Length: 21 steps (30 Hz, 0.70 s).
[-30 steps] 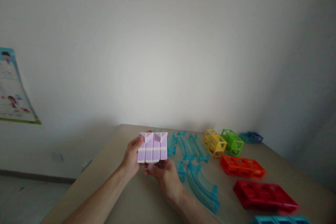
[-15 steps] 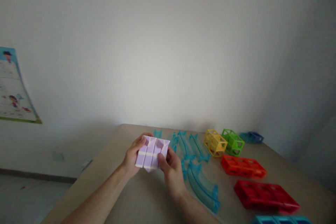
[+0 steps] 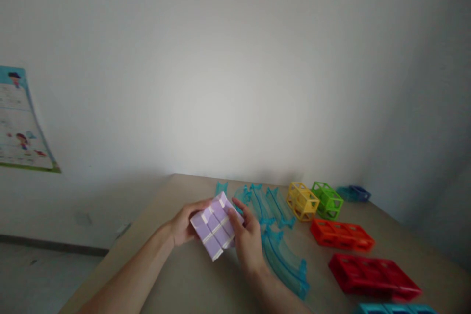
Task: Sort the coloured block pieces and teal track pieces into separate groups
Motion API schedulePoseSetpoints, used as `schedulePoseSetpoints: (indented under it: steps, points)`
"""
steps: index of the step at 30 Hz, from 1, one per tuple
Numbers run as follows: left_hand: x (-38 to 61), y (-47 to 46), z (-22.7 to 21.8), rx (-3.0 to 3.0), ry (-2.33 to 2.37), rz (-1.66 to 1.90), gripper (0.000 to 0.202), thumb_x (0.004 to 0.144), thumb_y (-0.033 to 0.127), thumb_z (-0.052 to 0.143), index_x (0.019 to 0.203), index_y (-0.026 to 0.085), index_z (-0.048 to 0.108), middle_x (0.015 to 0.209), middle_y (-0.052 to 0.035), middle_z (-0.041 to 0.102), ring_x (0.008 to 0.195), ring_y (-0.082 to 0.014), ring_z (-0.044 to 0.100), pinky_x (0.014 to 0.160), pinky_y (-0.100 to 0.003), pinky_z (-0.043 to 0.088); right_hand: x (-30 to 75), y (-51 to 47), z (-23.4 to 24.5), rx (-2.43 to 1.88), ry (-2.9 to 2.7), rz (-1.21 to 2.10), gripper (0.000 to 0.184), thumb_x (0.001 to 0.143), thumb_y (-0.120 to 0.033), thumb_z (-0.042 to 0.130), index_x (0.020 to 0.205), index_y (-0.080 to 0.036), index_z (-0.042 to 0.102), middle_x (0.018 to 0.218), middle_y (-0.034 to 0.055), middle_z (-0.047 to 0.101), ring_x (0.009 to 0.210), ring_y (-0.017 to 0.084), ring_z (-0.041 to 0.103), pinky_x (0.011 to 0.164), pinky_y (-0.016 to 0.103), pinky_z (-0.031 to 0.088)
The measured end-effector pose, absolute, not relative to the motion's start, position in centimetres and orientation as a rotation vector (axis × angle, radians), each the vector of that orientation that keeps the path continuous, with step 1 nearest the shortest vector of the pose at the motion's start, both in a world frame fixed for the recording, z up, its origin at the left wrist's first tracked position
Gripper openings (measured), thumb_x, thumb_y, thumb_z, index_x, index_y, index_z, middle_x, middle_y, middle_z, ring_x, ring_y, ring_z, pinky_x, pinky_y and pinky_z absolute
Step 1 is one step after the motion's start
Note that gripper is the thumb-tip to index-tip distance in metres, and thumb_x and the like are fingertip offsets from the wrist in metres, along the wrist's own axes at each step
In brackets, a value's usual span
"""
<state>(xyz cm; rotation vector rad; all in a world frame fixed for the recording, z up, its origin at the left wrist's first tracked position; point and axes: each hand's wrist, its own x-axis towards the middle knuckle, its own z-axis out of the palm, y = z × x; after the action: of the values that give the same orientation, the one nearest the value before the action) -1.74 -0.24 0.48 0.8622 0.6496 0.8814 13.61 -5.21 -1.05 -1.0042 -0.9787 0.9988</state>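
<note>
Above the table (image 3: pixel 191 279) both hands hold a lilac block with white lines (image 3: pixel 215 230), its lined face tilted and turned with one corner pointing down. My left hand (image 3: pixel 187 223) grips its left side, the fingers partly hidden behind it. On the right edge, my right hand (image 3: pixel 248 238) presses with the thumb on the lined face, while a forefinger reaches up beside the far corner. Translucent blue curved track pieces (image 3: pixel 283 260) lie just right of my right hand.
Farther right stand yellow (image 3: pixel 302 201) and green (image 3: pixel 327 200) open-frame blocks, with orange (image 3: pixel 342 234) and red (image 3: pixel 373 274) blocks nearer. A dark blue piece (image 3: pixel 359 193) lies at the back right. The wall (image 3: pixel 235 83) rises behind the table; a poster (image 3: pixel 25 122) hangs left.
Between my hands the lilac block has turned, so its lined face now sits diagonally. My right thumb has shifted up along its edge, and the fingers have moved.
</note>
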Motion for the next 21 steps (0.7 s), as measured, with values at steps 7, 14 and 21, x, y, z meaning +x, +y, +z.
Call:
schedulePoseSetpoints:
  steps: [7, 14, 21]
  points:
    - [-2.3, 0.1, 0.5, 0.899, 0.494, 0.991, 0.031, 0.061, 0.017, 0.064, 0.091, 0.018, 0.063, 0.075, -0.0028, 0.065, 0.067, -0.0201, 0.061, 0.062, -0.029, 0.046, 12.9, -6.0, -1.0, -0.902, -0.984, 1.046, 0.051, 0.073, -0.042, 0.071, 0.114, -0.018, 0.053, 0.103, 0.0090, 0.064, 0.086, 0.021, 0.063, 0.072, 0.031, 0.051]
    - [-2.4, 0.9, 0.7, 0.842, 0.382, 0.954, 0.037, 0.082, 0.050, 0.049, 0.067, 0.016, 0.051, 0.058, 0.0014, 0.045, 0.042, -0.0090, 0.042, 0.038, -0.020, 0.030, 13.2, -5.6, -0.9, -1.007, -1.389, 0.975, 0.030, 0.082, -0.034, 0.054, 0.064, -0.014, 0.066, 0.056, -0.0016, 0.053, 0.055, 0.012, 0.045, 0.050, 0.022, 0.035]
    - [-1.9, 2.3, -0.8, 0.877, 0.627, 1.157, 0.031, 0.077, 0.042, 0.055, 0.060, 0.018, 0.043, 0.047, 0.0088, 0.028, 0.032, -0.0038, 0.021, 0.032, -0.017, 0.014, 13.5, -6.0, -1.6, -1.067, -1.879, 0.904, 0.028, 0.076, -0.015, 0.051, 0.050, -0.017, 0.060, 0.045, -0.0059, 0.040, 0.044, 0.007, 0.030, 0.042, 0.020, 0.020]
